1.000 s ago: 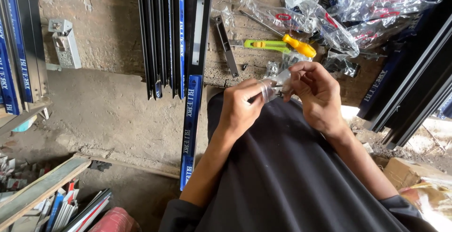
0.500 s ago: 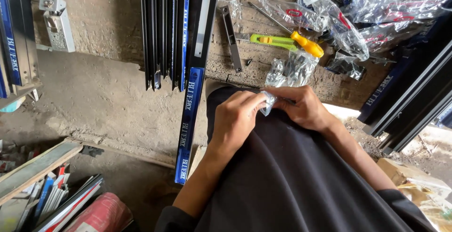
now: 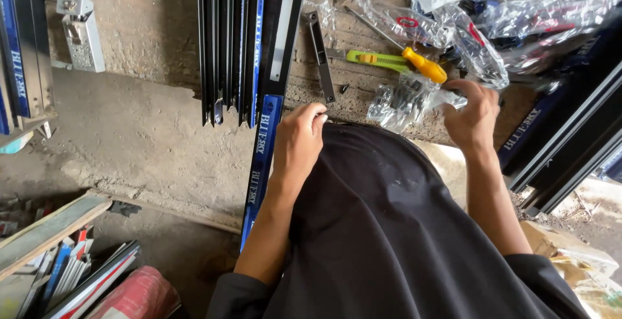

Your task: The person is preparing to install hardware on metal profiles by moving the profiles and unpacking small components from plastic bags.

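Observation:
My left hand (image 3: pixel 299 143) rests on my dark-clothed knee (image 3: pixel 389 228), fingers curled tight, pinching what looks like a small pale metal piece at the fingertips; it barely shows. My right hand (image 3: pixel 474 115) is stretched forward to the right and grips the edge of a small clear plastic bag of metal hardware (image 3: pixel 398 99) lying on the brick ledge. Just beyond the bag lies a screwdriver (image 3: pixel 395 61) with a green shaft cover and an orange handle.
Black aluminium profiles (image 3: pixel 227 40) and one with blue film (image 3: pixel 261 157) lean ahead. A slim metal bar (image 3: pixel 321 56) lies on the ledge. Crumpled clear bags (image 3: pixel 518 14) pile at top right, more black profiles (image 3: pixel 564 144) at right, a metal bracket (image 3: pixel 81 31) at left.
The hands, held together on the small bag before, have separated. The right hand moved forward and right with the bag to the ledge; the left stayed by the knee.

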